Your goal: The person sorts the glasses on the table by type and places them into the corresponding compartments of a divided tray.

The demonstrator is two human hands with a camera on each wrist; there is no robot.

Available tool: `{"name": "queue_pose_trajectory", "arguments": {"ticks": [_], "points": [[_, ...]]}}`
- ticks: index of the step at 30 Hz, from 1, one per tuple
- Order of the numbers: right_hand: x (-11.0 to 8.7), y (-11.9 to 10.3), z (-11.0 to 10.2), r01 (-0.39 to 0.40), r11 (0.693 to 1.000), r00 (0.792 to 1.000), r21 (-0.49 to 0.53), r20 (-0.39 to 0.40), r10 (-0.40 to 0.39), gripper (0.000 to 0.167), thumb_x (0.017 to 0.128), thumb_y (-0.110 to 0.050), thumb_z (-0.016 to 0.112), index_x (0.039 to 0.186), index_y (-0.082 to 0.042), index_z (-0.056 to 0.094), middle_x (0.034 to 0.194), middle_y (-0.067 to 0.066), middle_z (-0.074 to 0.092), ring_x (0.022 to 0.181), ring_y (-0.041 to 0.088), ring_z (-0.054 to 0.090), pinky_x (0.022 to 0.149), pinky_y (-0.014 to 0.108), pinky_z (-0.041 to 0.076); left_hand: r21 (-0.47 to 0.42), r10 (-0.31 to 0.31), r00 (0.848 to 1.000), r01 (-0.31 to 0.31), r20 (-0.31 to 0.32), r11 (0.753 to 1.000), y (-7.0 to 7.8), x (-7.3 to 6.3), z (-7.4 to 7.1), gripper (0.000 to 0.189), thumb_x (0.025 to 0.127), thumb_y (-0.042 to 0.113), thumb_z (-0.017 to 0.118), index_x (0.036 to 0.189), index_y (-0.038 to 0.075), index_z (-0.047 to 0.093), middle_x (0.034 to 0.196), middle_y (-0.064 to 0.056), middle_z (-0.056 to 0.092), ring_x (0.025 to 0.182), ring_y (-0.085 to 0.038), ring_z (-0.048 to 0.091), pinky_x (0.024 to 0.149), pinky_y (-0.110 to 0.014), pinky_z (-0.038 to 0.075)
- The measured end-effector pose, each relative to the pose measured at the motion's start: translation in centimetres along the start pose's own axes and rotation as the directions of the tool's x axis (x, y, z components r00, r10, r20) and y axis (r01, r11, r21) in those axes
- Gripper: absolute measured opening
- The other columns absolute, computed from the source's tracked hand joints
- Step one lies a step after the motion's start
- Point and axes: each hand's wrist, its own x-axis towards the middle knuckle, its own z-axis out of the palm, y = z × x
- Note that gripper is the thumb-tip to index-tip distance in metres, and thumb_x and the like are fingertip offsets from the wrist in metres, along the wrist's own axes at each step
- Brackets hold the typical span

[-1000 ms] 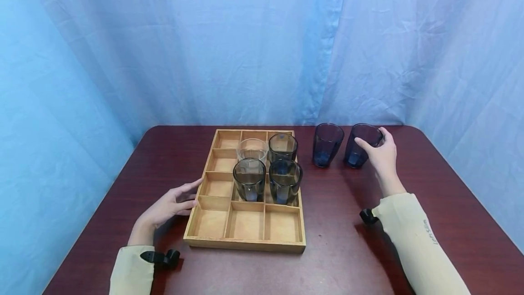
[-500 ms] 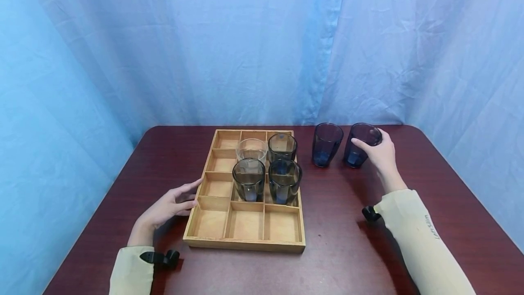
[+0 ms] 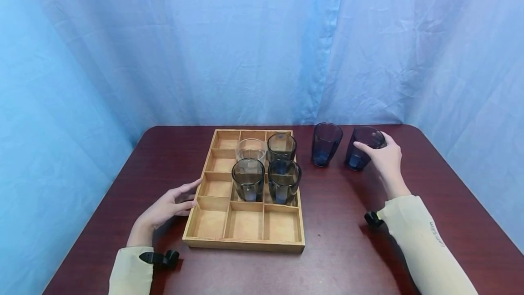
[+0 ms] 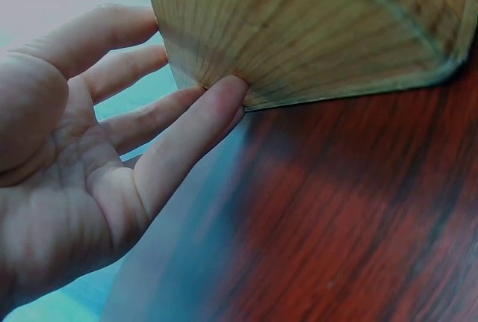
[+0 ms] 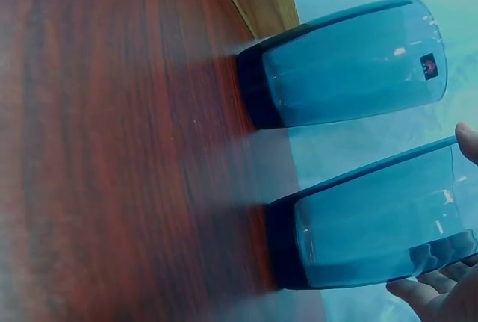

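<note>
At the back right of the table, my right hand [image 3: 386, 155] grips a dark blue drinking glass [image 3: 355, 161] near its rim, thumb on one side and fingers on the other. In the right wrist view this glass [image 5: 366, 225] is upright with its base close to the tabletop. A matching blue glass [image 3: 326, 147] stands just left of it, bearing a small dark label. My left hand [image 3: 165, 205] touches the left side of a wooden compartment tray [image 3: 245, 241]. Its thumb and fingers lie nearly straight against the tray wall [image 4: 299, 31].
In the tray's middle and right columns stand two grey glasses [image 3: 248, 179] [image 3: 284, 181] in front. Behind them are a clear glass [image 3: 249, 148] and another grey glass [image 3: 281, 145]. A blue curtain [image 3: 245, 49] hangs behind the dark red table [image 3: 335, 249].
The right hand and its blue glass have shifted slightly right and toward the front in the last half second, the glass tilting a little. The left hand and tray stay put.
</note>
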Motion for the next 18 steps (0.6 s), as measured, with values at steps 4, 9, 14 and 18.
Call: {"name": "queue_pose_trajectory", "arguments": {"ticks": [4, 9, 14, 18], "points": [[-0.7, 0.1, -0.5, -0.01, 1.0, 1.0, 0.017, 0.022, 0.01, 0.092, 0.077, -0.051, 0.077, 0.152, -0.018, 0.034, 0.154, 0.008, 0.038, 0.137, 0.023, 0.038, 0.112, 0.047, 0.038, -0.006, -0.003, 1.0, 0.003, -0.002, 1.0, -0.1, 0.0, 0.0, 0.07, 0.095, 0.021, 0.062, 0.155, 0.017, 0.026, 0.158, -0.026, 0.022, 0.132, -0.047, 0.043, 0.089, -0.041, 0.057], [-1.7, 0.0, -1.0, -0.005, 1.0, 0.999, 0.005, 0.046, 0.005, 0.089, 0.078, -0.051, 0.076, 0.151, -0.02, 0.036, 0.151, 0.009, 0.042, 0.133, 0.019, 0.041, 0.109, 0.042, 0.041, -0.014, -0.007, 1.0, 0.007, -0.002, 1.0, -0.4, 0.1, 0.0, 0.07, 0.095, 0.02, 0.062, 0.155, 0.016, 0.026, 0.157, -0.026, 0.023, 0.132, -0.047, 0.043, 0.089, -0.04, 0.057], [-2.7, -0.2, -1.5, 0.026, 0.999, 0.998, -0.022, 0.049, -0.025, 0.085, 0.078, -0.046, 0.078, 0.149, -0.02, 0.039, 0.146, 0.007, 0.049, 0.121, 0.006, 0.049, 0.095, 0.017, 0.045, -0.011, -0.005, 1.0, 0.005, -0.001, 1.0, -0.4, 0.2, 0.0, 0.07, 0.095, 0.021, 0.062, 0.155, 0.017, 0.026, 0.158, -0.025, 0.022, 0.133, -0.047, 0.042, 0.089, -0.041, 0.057], [-3.7, -0.6, -1.7, 0.063, 0.998, 0.997, 0.007, 0.051, -0.064, 0.082, 0.077, -0.039, 0.081, 0.147, -0.016, 0.043, 0.134, -0.001, 0.056, 0.11, -0.005, 0.051, 0.081, 0.003, 0.041, -0.005, -0.007, 1.0, 0.007, -0.003, 1.0, -0.5, 0.2, 0.0, 0.07, 0.095, 0.021, 0.062, 0.155, 0.017, 0.026, 0.158, -0.025, 0.021, 0.133, -0.047, 0.042, 0.089, -0.041, 0.057]]}}
